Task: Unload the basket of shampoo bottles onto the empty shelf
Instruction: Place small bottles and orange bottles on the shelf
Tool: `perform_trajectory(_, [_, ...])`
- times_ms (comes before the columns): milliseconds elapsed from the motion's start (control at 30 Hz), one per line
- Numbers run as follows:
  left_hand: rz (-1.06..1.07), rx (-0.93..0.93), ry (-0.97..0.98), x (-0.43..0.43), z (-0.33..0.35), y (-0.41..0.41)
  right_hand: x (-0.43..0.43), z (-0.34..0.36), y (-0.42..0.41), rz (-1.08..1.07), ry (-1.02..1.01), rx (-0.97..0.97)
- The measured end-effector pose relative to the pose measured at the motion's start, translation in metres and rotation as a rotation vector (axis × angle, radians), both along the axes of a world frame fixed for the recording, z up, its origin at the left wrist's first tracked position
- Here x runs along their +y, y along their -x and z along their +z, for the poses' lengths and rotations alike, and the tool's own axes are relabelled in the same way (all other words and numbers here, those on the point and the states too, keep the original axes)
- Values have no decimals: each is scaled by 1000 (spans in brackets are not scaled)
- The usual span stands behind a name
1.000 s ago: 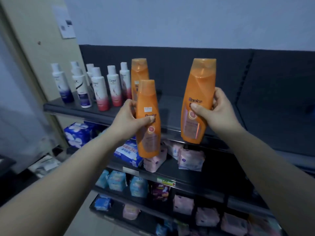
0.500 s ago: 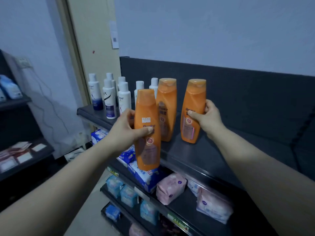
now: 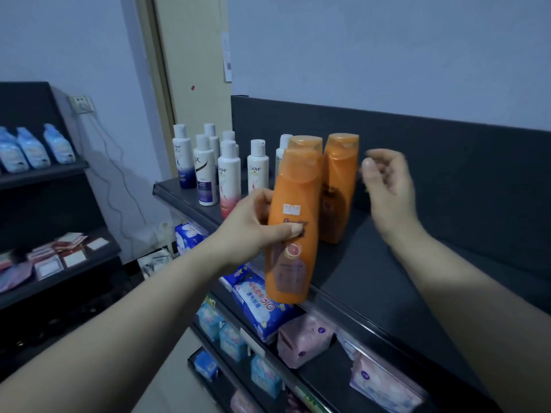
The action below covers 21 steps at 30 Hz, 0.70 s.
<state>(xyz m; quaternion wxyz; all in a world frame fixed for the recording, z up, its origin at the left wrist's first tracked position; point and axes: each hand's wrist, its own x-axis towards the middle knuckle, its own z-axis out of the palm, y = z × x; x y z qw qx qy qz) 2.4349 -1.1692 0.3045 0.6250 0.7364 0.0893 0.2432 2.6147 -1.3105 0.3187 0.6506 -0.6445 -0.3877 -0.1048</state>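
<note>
Left hand point(image 3: 253, 231) grips orange bottle point(image 3: 293, 234) — half-hiding second bottle point(image 3: 307, 142); right hand point(image 3: 387, 186) blurred

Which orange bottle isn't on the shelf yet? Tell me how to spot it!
Look at the dark top shelf with white bottles at its left end. Right of them, two standing orange bottles rest on the shelf. Yours is the nearest orange bottle, the only one the left hand holds.
</note>
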Motion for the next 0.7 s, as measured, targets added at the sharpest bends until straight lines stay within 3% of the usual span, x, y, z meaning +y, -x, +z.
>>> perform_trajectory(100, [-103, -36, 39, -21, 10, -24, -22, 24, 26, 335, 152, 8])
perform_trajectory(167, [-152, -68, 55, -36, 13, -41, -30, 34, 26, 367, 276, 45])
perform_trajectory(267, [-121, -115, 62, -54, 12, -67, -42, 45, 13, 269, 312, 125])
perform_trajectory(533, [230, -91, -358, -38, -24, -71, -55, 39, -52, -28, 188, 248])
perform_trajectory(700, [282, 11, -455, -30, -42, -55, -27, 18, -79, -88, 217, 267])
